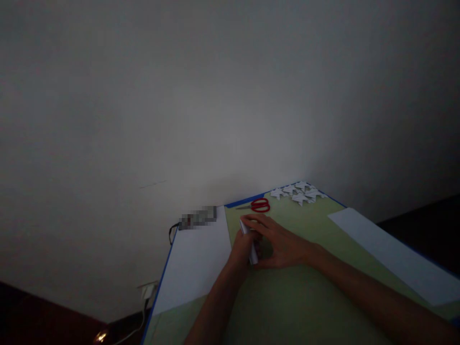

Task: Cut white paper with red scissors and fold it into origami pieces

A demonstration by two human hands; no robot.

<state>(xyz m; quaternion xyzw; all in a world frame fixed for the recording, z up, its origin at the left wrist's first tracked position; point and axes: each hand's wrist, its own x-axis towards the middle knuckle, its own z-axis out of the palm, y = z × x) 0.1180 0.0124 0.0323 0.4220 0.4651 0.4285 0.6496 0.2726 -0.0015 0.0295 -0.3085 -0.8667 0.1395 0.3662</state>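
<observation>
A narrow folded piece of white paper point(253, 255) stands on edge between my hands, over the middle of the green tabletop. My left hand point(241, 249) closes on it from the left side. With its fingertips at the top end and its thumb near the bottom end, my right hand point(282, 243) grips the same paper from the right. Some of the left fingers are hidden behind the paper. Just beyond my hands lie scissors with red handles point(260, 205), their blades pointing left.
Several folded white paper stars point(301, 192) lie at the table's far right corner. A white sheet point(196, 268) covers the left side, with a blurred-out object point(197, 218) at its top. A long paper strip point(391, 254) lies right. A wall point(230, 105) stands behind the table.
</observation>
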